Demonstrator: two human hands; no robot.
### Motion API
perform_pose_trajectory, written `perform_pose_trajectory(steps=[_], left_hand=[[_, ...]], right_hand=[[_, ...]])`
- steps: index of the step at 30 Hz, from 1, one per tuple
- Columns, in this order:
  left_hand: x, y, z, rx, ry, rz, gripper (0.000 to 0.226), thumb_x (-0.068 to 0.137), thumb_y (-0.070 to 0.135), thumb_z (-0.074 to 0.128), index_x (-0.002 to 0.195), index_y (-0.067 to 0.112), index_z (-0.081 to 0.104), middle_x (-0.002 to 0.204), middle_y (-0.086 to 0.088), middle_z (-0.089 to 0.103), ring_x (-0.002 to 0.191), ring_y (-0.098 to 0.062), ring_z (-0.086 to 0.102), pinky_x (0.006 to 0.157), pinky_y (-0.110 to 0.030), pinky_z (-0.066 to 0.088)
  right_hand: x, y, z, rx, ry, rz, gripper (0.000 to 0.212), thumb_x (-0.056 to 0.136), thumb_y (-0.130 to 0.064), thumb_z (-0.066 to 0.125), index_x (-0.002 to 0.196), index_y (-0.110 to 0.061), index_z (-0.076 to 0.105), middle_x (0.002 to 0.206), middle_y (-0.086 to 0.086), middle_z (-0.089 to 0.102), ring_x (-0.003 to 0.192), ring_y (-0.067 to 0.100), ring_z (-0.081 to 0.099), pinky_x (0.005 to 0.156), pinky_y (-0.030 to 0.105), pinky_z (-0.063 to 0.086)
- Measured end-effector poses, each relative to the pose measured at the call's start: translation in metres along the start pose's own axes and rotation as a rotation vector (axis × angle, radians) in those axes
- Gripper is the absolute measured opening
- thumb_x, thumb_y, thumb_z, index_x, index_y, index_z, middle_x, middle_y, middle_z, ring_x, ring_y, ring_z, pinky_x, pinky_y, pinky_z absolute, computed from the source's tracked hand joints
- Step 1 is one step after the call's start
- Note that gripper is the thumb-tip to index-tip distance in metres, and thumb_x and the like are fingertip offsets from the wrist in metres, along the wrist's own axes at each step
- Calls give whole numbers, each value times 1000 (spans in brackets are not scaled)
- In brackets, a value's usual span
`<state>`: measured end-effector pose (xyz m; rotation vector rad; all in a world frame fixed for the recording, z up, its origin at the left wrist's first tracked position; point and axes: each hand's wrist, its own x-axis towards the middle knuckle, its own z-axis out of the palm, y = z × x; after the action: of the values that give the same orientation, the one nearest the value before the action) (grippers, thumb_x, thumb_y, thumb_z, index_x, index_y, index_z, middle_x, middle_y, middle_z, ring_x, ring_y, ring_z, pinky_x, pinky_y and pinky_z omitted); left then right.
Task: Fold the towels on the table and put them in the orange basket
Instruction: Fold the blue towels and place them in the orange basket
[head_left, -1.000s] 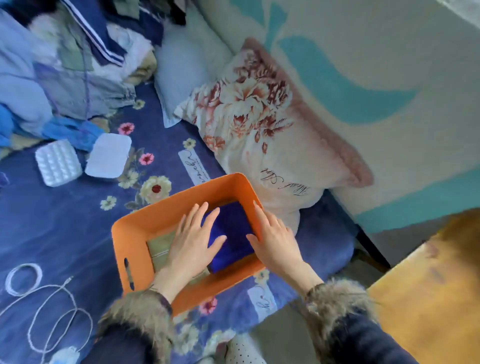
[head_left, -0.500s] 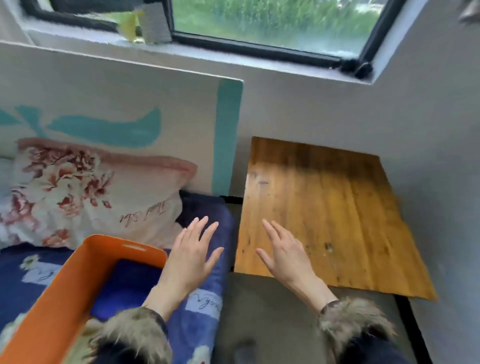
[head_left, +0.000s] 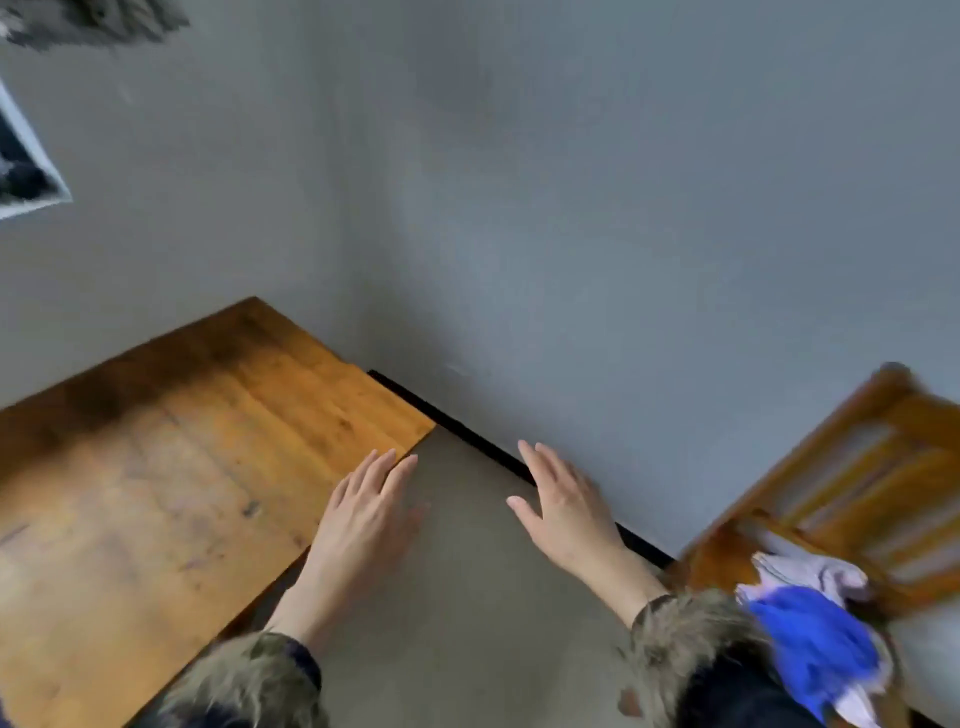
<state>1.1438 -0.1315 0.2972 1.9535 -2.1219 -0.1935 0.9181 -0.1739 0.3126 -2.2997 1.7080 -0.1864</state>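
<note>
No text, label, brand, number or sign can be read anywhere in the head view. The whole picture is blurred.
</note>
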Motion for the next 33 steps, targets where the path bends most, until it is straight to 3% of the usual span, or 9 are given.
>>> perform_pose_trajectory(steps=[2,11,15,20,26,33], left_hand=[[29,52,20,-18,-16,108,60,84,48,32,130,13,50,131,-11,55,124,-32,50,96,-44,44],[110,255,97,-107,-194,474,59,83,50,31,125,14,54,128,-9,57,124,-29,50,97,-42,42],[140,319,133,-124,-277,590,48,93,40,46,135,17,44,141,-6,45,134,-25,37,105,-39,35],[177,387,195,-112,-464,686,52,96,38,40,143,23,27,151,0,28,141,-17,21,113,-33,24],[227,458,281,-15,-696,740,48,97,39,40,141,25,30,148,4,33,136,-15,31,111,-32,28],[237,518,366,144,-955,821,46,97,34,39,141,23,31,146,1,36,132,-19,36,106,-34,33]], right_hand=[[-19,57,-14,8,28,118,62,96,-41,41,149,-23,13,155,2,20,140,22,25,111,36,25],[-111,247,-54,47,161,547,60,95,-37,45,146,-17,22,150,5,32,136,22,33,107,37,32],[-132,303,-53,84,182,679,58,94,-35,46,146,-18,24,149,2,35,132,20,38,104,32,32],[-136,382,-37,118,135,813,60,95,-35,44,148,-21,18,148,-2,34,131,18,36,102,31,38],[-125,478,-1,227,100,994,58,95,-31,47,146,-21,21,138,3,46,123,20,46,100,30,41],[-141,557,66,373,-63,1239,53,96,-38,41,143,-18,28,141,5,44,125,24,47,97,36,43]])
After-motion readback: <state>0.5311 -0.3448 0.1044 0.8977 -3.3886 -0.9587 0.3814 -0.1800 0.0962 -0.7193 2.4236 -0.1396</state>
